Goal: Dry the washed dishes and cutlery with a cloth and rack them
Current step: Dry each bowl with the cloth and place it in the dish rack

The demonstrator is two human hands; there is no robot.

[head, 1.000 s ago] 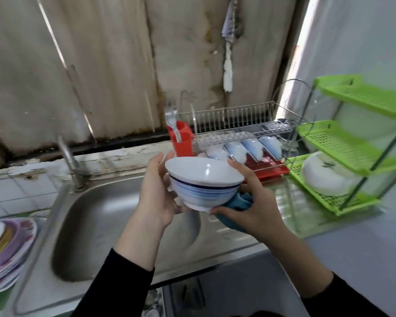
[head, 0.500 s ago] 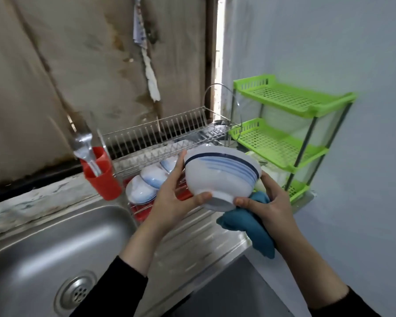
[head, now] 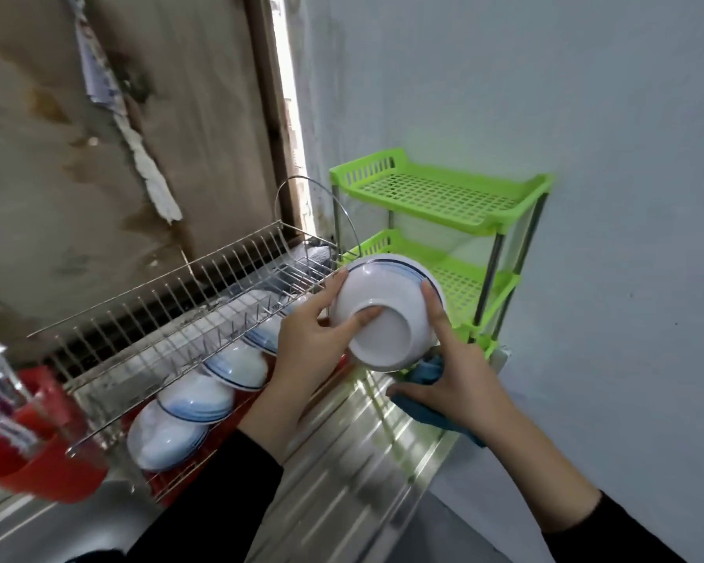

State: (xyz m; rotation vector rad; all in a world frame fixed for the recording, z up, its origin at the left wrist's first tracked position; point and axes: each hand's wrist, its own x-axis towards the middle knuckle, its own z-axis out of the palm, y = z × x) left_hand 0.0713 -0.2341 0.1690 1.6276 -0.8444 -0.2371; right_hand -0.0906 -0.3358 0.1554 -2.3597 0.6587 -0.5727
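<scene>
A white bowl with blue stripes (head: 399, 319) is tipped so its base faces me, held between both hands near the green shelf. My left hand (head: 314, 339) grips its left rim, thumb on the base. My right hand (head: 452, 375) steadies the bowl's right side with the index finger while the other fingers hold a blue cloth (head: 427, 400) below it. Several similar bowls (head: 196, 396) lean in a row in the lower tier of the wire dish rack (head: 188, 294).
A green three-tier plastic shelf (head: 444, 197) stands against the grey wall on the right. A red cutlery holder (head: 37, 453) with metal cutlery hangs at the rack's left end. The ribbed steel drainboard (head: 350, 453) runs below the hands.
The view has swung right, away from the sink, toward the rack and shelf. The bowl has turned from upright to base toward me and moved right, up by the green shelf.
</scene>
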